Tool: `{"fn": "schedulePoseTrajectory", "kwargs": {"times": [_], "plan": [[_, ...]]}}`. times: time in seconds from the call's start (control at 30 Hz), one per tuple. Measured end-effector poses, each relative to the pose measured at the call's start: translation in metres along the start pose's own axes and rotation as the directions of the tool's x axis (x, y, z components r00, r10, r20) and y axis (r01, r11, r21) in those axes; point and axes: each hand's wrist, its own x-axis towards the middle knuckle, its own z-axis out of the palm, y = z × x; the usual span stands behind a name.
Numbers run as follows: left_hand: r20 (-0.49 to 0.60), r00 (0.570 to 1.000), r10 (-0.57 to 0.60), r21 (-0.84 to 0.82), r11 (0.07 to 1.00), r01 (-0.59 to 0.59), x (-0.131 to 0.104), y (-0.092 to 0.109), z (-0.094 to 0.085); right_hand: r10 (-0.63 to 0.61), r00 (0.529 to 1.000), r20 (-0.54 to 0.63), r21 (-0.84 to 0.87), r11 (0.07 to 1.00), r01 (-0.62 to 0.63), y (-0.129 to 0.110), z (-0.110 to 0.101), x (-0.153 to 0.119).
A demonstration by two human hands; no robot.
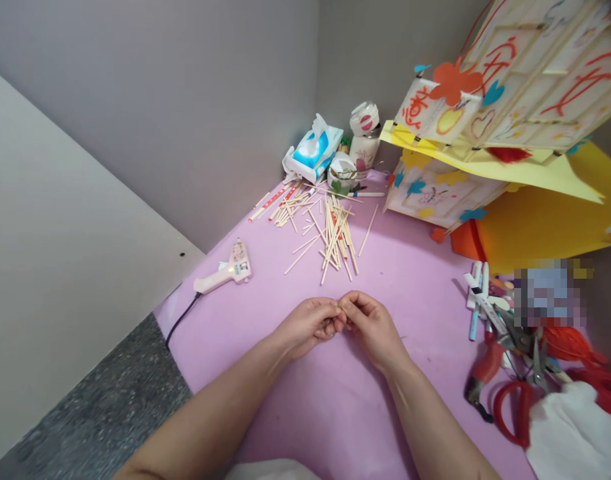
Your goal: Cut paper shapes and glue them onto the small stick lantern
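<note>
Left hand [310, 325] and right hand [370, 325] fingertip to fingertip above pink mat [305, 400], fingers curled narrow, contents indiscernible; wooden sticks [332, 233] farther off, glue gun [225, 270] far left.

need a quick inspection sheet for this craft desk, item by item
surface: pink mat covers the desk.
job's things: whatever the fingertips pinch is too small to tell; loose wooden sticks lie beyond.
clutter: tissue pack, jars, paper lantern, markers, pliers, red scissors, white cloth.
hands: left hand and right hand meet fingertip to fingertip.
cables: glue gun cord trails off the mat's left edge.
surroundings: grey walls, corner nook.
</note>
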Motion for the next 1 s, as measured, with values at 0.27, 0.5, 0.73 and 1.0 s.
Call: {"fn": "schedulePoseTrajectory", "kwargs": {"times": [0.27, 0.5, 0.73, 1.0], "plan": [[0.019, 0.996, 0.087, -0.001, 0.996, -0.087, -0.003, 0.003, 0.001, 0.121, 0.990, 0.070, 0.345, 0.928, -0.138, -0.003, -0.001, 0.004], [0.107, 0.982, 0.153, -0.457, 0.885, -0.088, -0.002, 0.009, -0.003, -0.196, 0.974, -0.115, -0.124, 0.976, 0.181, 0.002, 0.003, 0.000], [0.012, 0.968, 0.249, -0.527, 0.825, -0.206, -0.002, 0.006, -0.001, -0.607, 0.787, 0.114, -0.567, 0.610, 0.553, 0.002, 0.012, -0.007], [-0.073, 0.958, 0.276, -0.532, 0.802, -0.271, 0.002, 0.001, 0.002, -0.728, 0.670, 0.144, -0.703, 0.401, 0.587, 0.007, 0.012, -0.008]]}}
